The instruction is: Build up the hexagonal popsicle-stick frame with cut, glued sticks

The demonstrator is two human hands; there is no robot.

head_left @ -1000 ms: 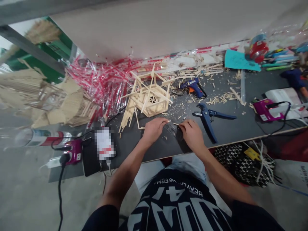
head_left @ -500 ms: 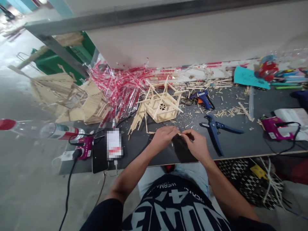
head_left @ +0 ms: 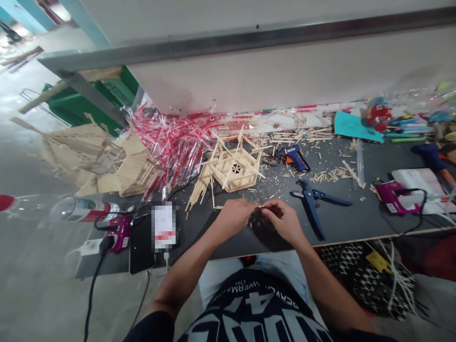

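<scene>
Over the dark worktable, near its front edge, my left hand (head_left: 237, 217) and my right hand (head_left: 285, 219) come together with fingers closed. Between their fingertips shows the pale end of a small wooden stick (head_left: 261, 206); the rest is hidden by the fingers. Beneath the hands lies a dark, glossy-looking patch that I cannot make out. Just beyond them stands a six-sided wooden stick frame (head_left: 235, 183) with a spoked piece in its middle. Loose sticks (head_left: 200, 189) lie at its left. To the right of my right hand rests a blue-handled cutter (head_left: 313, 204), jaws apart.
A blue glue gun (head_left: 294, 156) lies among stick offcuts. Red-striped plastic wrappers (head_left: 178, 137) pile up behind. At the left are a larger wooden model (head_left: 121, 161), a plastic bottle (head_left: 78, 209), a phone (head_left: 164, 225) and a purple power block (head_left: 121, 232). Another purple block (head_left: 394, 197) sits right.
The head view has shifted, so the table's things sit a little lower and further left. Both hands stay together at about the same spot, with the stick still between the fingertips.
</scene>
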